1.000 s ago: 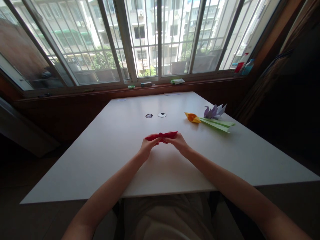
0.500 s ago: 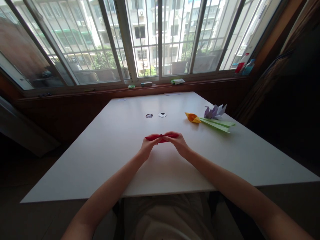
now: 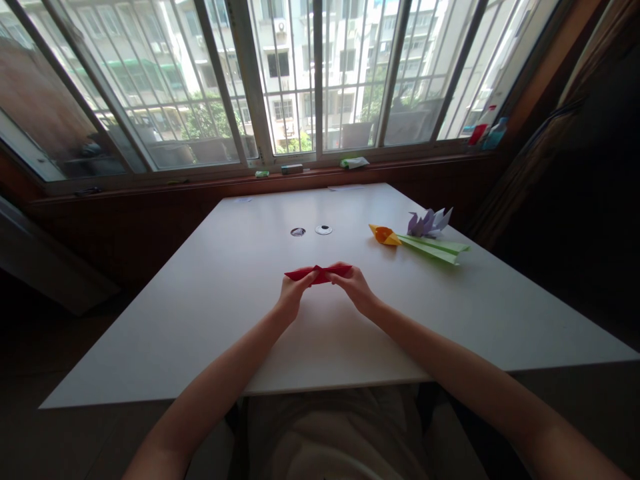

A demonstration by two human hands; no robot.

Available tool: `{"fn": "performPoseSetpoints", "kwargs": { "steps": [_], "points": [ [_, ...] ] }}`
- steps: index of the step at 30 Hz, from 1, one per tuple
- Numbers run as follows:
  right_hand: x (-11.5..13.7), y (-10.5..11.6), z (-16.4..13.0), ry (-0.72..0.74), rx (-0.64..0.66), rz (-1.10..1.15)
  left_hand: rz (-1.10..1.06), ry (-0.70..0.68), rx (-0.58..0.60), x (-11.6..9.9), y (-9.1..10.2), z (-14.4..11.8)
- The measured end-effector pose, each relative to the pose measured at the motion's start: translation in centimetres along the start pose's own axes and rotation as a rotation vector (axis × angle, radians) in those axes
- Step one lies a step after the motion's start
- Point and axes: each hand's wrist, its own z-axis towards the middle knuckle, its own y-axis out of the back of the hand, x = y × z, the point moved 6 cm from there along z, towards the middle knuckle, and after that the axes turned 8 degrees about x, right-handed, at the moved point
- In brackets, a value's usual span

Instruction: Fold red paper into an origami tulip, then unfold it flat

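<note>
Both forearms reach out over the white table (image 3: 200,320), and the left hand (image 3: 291,298) and right hand (image 3: 356,290) pinch a folded red paper (image 3: 319,273) between their fingertips, each closed on one end. The paper sits just beyond the fingers, low over the table's middle. Farther right lie an orange paper flower (image 3: 385,235) with a green stem (image 3: 434,247) and a purple paper flower (image 3: 429,223), then the window sill (image 3: 310,175).

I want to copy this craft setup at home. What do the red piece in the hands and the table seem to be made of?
The red piece, pinched by the left hand and right hand, looks like thin matte paper: sharp creases and pointed tips. The table looks like smooth white laminate or painted board, with a faint sheen; which one cannot be told.
</note>
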Motion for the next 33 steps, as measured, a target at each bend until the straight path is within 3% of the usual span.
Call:
{"fn": "performPoseSetpoints", "kwargs": {
  "steps": [18, 28, 33],
  "points": [
    [0.3, 0.0, -0.1, -0.021, -0.012, -0.015, -0.063, 0.007, 0.039, -0.2, -0.3, 0.0],
    [-0.8, 1.8, 0.4, -0.036, -0.184, 0.017, -0.031, 0.065, -0.047, -0.1, 0.2, 0.4],
    [-1.1, 2.1, 0.4, -0.066, -0.240, 0.041, -0.115, 0.098, -0.066, 0.7, 0.4, 0.9]
  ]
}}
